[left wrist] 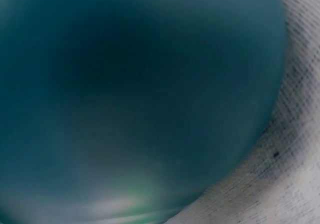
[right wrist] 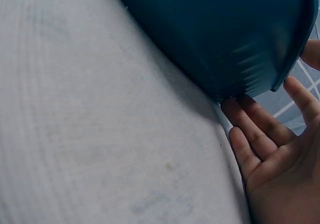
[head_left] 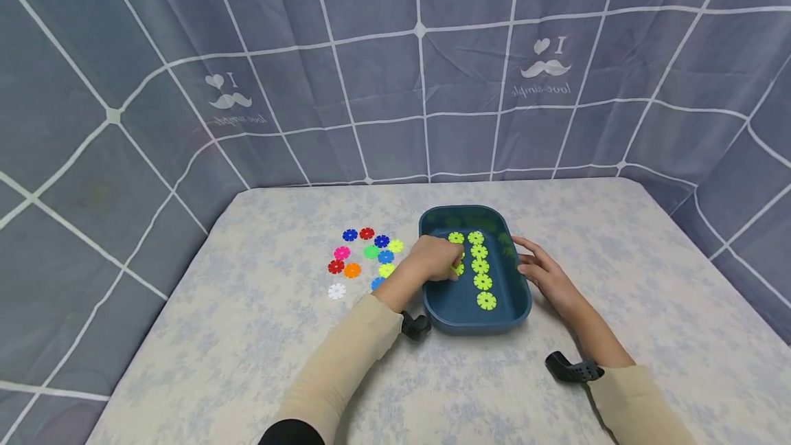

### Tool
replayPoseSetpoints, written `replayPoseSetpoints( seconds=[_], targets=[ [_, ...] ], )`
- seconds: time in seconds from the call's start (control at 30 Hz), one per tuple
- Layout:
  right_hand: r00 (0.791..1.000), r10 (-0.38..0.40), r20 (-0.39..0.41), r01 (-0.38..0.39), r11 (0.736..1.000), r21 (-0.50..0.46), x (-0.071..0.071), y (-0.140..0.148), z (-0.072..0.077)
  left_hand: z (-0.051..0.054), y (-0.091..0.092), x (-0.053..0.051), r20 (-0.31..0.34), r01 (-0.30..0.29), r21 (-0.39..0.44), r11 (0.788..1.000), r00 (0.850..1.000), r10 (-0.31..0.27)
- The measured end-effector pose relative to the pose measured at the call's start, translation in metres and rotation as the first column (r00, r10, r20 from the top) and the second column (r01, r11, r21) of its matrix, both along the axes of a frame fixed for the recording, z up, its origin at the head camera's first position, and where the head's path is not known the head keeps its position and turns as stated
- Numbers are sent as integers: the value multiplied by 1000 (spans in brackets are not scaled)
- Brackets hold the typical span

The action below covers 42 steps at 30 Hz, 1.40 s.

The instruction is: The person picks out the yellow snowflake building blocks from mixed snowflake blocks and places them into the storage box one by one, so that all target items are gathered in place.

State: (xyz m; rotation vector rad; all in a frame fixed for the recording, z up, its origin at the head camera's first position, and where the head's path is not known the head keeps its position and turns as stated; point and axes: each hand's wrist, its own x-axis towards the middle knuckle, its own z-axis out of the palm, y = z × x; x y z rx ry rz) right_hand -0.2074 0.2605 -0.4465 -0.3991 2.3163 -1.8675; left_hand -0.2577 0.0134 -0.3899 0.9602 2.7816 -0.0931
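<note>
A dark teal tray (head_left: 478,327) holds yellow-green snowflake discs (head_left: 480,266), one column in its middle and a shorter one to the left. My left hand (head_left: 437,257) reaches over the tray's left side with bent fingers. Its index finger and thumb pinch a yellow-green disc (head_left: 459,269) in the shorter column, partly covered by the hand. Against the tray's right side rests my right hand (head_left: 548,280), fingers extended. In the right wrist view, fingertips (right wrist: 231,107) touch the tray's outer wall near the table. Only blurred teal tray wall (left wrist: 150,84) and cloth show in the left wrist view.
Left of the tray lie several loose snowflake discs (head_left: 352,270) in blue, red, pink, orange, green, yellow and white. Some sit close to my left forearm. A pale mottled cloth (head_left: 247,335) covers the table. Behind hangs a grey-blue checked curtain (head_left: 383,88).
</note>
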Motion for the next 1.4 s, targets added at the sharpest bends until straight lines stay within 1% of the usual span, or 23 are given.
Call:
replayPoseSetpoints(
  seconds=[0.1,0.2,0.33,0.43,0.5,0.7,0.93,1.07,1.13,1.23,1.3,1.33,1.37,1.4],
  targets=[
    [1000,-5,2,5,1000,3,0,2,0,0,1,-1,-3,20,-9,1000,1000,-20],
    [1000,-9,2,9,1000,2,-1,2,1,-1,2,-4,-2,44,-43,998,999,-44],
    [1000,-6,8,6,1000,-5,0,0,2,-2,2,-6,37,68,-89,994,997,-65],
    [1000,-3,12,3,1000,-7,2,-1,1,-4,1,-6,65,80,-89,993,995,-75],
    [1000,-3,16,3,1000,-9,1,-2,-1,-5,0,-4,70,86,-86,993,994,-80],
    [1000,3,2,-3,1000,-11,1,-1,-2,-5,1,-2,51,106,-95,990,994,-102],
    [1000,-7,10,7,1000,-12,0,-1,-1,-4,2,-6,45,117,-137,984,993,-112],
    [1000,-13,8,13,1000,-9,-1,-2,2,-3,1,-7,38,120,-129,984,993,-116],
    [1000,-16,9,16,1000,-9,0,-3,3,-3,1,-7,37,125,-103,987,992,-122],
    [1000,-16,13,16,1000,-12,0,-3,4,-3,-1,-6,29,132,-27,991,991,-131],
    [1000,-17,11,17,1000,-14,1,-3,3,-4,-3,-5,14,131,65,989,991,-132],
    [1000,-17,11,17,1000,-17,1,-3,2,-4,-4,-5,5,124,121,985,992,-125],
    [1000,-16,11,16,1000,-17,1,-3,2,-5,-5,-4,-8,114,181,977,993,-115],
    [1000,-13,11,13,1000,-18,1,-3,1,-6,-6,-3,-23,101,243,965,995,-99]
  ],
)
